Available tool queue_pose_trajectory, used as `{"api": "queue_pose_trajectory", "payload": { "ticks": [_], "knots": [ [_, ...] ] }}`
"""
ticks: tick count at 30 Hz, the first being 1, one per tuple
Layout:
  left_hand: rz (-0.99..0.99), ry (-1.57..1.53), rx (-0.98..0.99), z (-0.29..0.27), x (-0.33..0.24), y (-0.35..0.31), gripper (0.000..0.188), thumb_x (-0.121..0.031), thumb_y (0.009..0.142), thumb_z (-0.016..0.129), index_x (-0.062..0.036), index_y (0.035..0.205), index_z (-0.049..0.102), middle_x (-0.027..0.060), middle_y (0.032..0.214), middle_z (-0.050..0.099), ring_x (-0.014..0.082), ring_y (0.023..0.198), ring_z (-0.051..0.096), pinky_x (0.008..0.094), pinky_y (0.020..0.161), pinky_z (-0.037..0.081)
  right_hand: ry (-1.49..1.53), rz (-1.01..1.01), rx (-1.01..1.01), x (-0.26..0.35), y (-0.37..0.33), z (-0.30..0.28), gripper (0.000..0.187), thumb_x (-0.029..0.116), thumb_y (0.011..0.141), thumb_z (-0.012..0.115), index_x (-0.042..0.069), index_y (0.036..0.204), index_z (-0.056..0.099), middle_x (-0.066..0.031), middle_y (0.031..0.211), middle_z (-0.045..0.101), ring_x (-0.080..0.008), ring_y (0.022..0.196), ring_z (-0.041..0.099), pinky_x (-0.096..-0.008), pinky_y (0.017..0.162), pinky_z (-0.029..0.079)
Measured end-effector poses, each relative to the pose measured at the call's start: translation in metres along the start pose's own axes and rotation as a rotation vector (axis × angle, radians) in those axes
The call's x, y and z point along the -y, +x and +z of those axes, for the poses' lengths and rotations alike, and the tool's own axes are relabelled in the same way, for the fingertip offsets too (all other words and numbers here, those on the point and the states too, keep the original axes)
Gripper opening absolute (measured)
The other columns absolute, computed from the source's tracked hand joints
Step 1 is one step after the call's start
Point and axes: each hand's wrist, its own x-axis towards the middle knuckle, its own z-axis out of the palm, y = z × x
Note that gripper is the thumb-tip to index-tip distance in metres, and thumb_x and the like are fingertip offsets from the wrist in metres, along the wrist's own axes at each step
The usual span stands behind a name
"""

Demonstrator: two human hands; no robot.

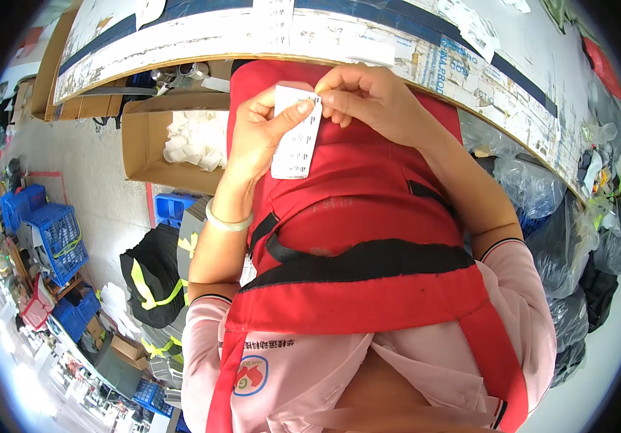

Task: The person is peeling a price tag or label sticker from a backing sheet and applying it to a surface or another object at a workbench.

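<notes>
My left hand (263, 128) grips a folded white strip of printed labels (295, 153), its thumb pressed flat across the upper part. The strip hangs lengthwise over my red apron (368, 209). At the strip's top right corner, my right hand (372, 101) has its thumb and index finger pinched together. Whether a label is between those fingertips is too small to make out. The other fingers of that hand curl beneath. A pale bangle (228, 221) circles my left wrist.
Just beyond my hands runs the worn white table edge (202, 68), with a label strip (273, 20) lying on it. A cardboard box (141, 144) of white scraps stands at left, near tied black bundles (155, 278). Clear plastic bags (534, 187) crowd the right. Blue crates (58, 242) sit farther left.
</notes>
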Motion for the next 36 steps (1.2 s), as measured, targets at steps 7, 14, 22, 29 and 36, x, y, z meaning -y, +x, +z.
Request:
{"api": "queue_pose_trajectory", "payload": {
  "ticks": [7, 14, 22, 29, 36],
  "knots": [
    [-0.015, -0.072, 0.084, 0.008, -0.009, -0.004, 0.015, 0.000, 0.083, 0.066, 0.0023, 0.098, 0.065, 0.0058, 0.080, 0.067, 0.0108, 0.070, 0.063, 0.0222, 0.064, 0.051, 0.304, 0.219, 0.019, -0.013, -0.010, 0.011, 0.020, 0.015, 0.094, 0.053, -0.001, 0.101, 0.061, -0.0016, 0.079, 0.061, -0.0071, 0.068, 0.057, -0.0215, 0.065, 0.049],
    [0.009, 0.071, 0.001, 0.008, 0.004, 0.008, 0.010, -0.004, 0.082, 0.069, -0.0005, 0.092, 0.068, 0.0011, 0.078, 0.067, 0.0031, 0.065, 0.056, 0.0179, 0.057, 0.043, 0.122, 0.087, -0.205, -0.004, -0.016, 0.000, 0.018, 0.017, 0.093, 0.057, 0.000, 0.098, 0.063, -0.0023, 0.081, 0.060, -0.0063, 0.069, 0.056, -0.0203, 0.064, 0.048],
    [0.003, 0.052, 0.068, 0.016, 0.007, 0.015, 0.011, -0.005, 0.084, 0.068, 0.0002, 0.093, 0.069, 0.0003, 0.081, 0.065, 0.0036, 0.070, 0.056, 0.0178, 0.059, 0.043, 0.012, 0.054, -0.364, -0.018, -0.013, -0.002, 0.016, 0.016, 0.091, 0.059, 0.000, 0.091, 0.063, -0.0044, 0.077, 0.062, -0.0085, 0.065, 0.057, -0.0226, 0.061, 0.049],
    [-0.063, -0.015, 0.051, 0.005, 0.023, 0.020, 0.012, -0.005, 0.085, 0.066, 0.0003, 0.095, 0.069, 0.0016, 0.083, 0.066, 0.0061, 0.073, 0.059, 0.0189, 0.063, 0.046, -0.239, -0.042, -0.605, -0.020, 0.003, -0.028, 0.014, 0.014, 0.092, 0.055, 0.002, 0.097, 0.058, -0.0066, 0.070, 0.061, -0.0116, 0.060, 0.060, -0.0238, 0.052, 0.049],
    [-0.141, -0.084, -0.043, -0.005, 0.023, 0.022, 0.014, -0.008, 0.086, 0.066, 0.0004, 0.097, 0.069, 0.0035, 0.083, 0.068, 0.0070, 0.071, 0.060, 0.0201, 0.063, 0.047, -0.202, 0.221, -0.394, -0.016, 0.009, -0.075, 0.016, 0.017, 0.093, 0.057, 0.002, 0.094, 0.061, -0.0029, 0.075, 0.061, -0.0085, 0.064, 0.059, -0.0211, 0.059, 0.051]
  ]
}}
